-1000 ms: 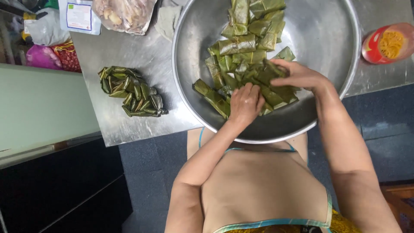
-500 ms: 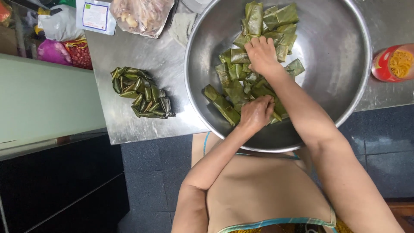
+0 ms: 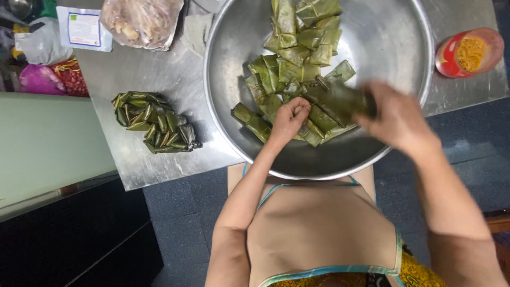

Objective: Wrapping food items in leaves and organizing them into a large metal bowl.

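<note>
Left hand (image 3: 289,118) fingers curled shut on a leaf parcel (image 3: 255,123) low in the steel bowl (image 3: 223,122). Right hand (image 3: 396,119), blurred, fingers clamped on another parcel (image 3: 340,101) just left of them. Risk: a hasty pull could unfold a wrap or spill it over the near rim.

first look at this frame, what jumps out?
The big steel bowl at top centre, heaped with green leaf-wrapped parcels. Both hands are inside it: the left hand rests on the parcels near the front rim, and the blurred right hand grips one leaf parcel. A tied bundle of parcels lies on the steel table to the left of the bowl.
</note>
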